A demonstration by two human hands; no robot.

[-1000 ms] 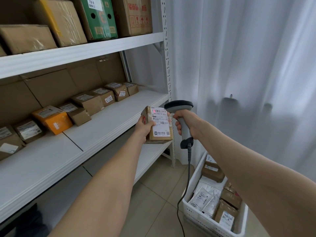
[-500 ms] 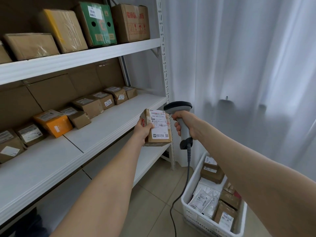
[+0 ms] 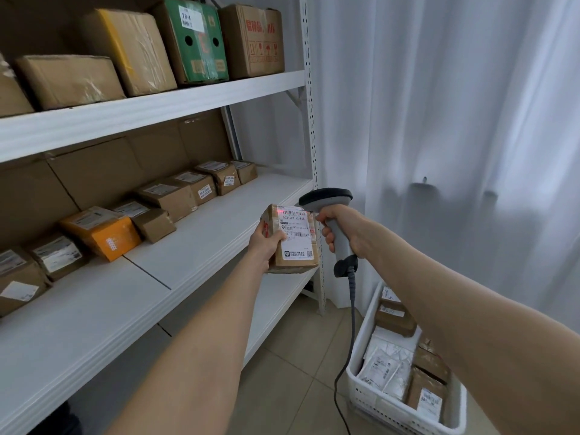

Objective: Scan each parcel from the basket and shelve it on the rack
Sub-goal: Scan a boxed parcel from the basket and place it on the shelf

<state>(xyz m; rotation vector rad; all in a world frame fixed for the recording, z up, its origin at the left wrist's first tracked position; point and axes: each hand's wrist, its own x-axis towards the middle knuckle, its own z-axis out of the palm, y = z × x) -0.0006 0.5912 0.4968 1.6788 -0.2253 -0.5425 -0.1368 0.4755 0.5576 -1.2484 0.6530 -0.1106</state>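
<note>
Here, from the head camera, our left hand (image 3: 266, 246) grips a small brown parcel (image 3: 293, 243) in the air in front of the rack (image 3: 194, 237), label toward us, a red line of light across the label's top. Our right hand (image 3: 342, 227) curls round the scanner (image 3: 326, 197), whose head is just beside the parcel's upper edge. The white basket (image 3: 392, 412) sits on the floor below, holding more parcels.

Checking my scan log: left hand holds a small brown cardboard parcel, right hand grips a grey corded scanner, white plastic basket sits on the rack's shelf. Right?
Not quite: the head view shows the white plastic basket standing on the beige tiled floor, beside the white metal rack. The rest is right.
</note>
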